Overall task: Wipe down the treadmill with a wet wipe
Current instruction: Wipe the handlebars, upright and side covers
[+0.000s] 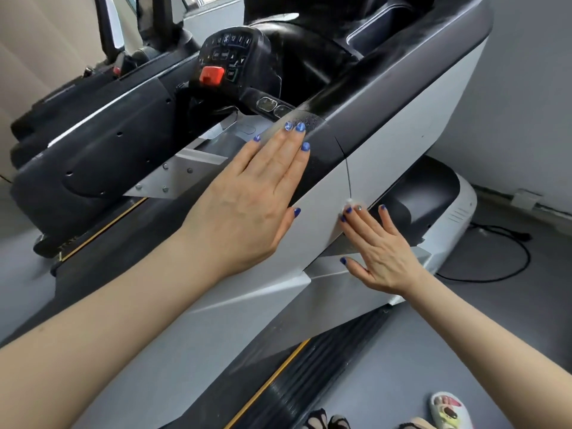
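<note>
One small white wet wipe (349, 203) sits crumpled under the right hand's (382, 246) straight fingertips, pressed against the treadmill's (387, 144) smooth pale side panel. The left hand (252, 199) lies flat, fingers extended together, across the matte dark handrail edge.

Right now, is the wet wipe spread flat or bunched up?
Bunched up: only a small white wad of the wet wipe shows at the right hand fingertips, pressed against the treadmill's grey side panel.
</note>
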Demonstrator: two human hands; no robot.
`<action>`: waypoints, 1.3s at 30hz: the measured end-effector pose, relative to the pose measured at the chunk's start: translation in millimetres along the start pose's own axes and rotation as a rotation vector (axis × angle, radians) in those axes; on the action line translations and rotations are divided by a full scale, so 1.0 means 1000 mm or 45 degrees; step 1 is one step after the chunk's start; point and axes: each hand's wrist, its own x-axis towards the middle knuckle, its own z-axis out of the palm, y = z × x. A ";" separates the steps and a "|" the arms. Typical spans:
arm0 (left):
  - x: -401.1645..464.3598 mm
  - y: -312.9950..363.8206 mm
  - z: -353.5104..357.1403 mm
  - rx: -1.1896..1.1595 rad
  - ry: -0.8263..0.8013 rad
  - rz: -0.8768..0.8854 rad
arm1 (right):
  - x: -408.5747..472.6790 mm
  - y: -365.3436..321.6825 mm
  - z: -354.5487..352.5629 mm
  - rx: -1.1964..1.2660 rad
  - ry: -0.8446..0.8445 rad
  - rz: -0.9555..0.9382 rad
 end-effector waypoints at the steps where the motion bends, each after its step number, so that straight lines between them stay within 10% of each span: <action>1: 0.001 0.001 0.000 0.020 -0.002 -0.005 | 0.004 0.001 -0.001 0.012 0.018 -0.032; 7: 0.012 0.019 0.007 0.132 0.029 -0.130 | -0.002 0.012 0.023 -0.019 0.044 -0.393; 39: 0.019 0.045 0.030 0.335 0.198 -0.308 | 0.062 0.079 0.020 -0.182 0.450 -0.695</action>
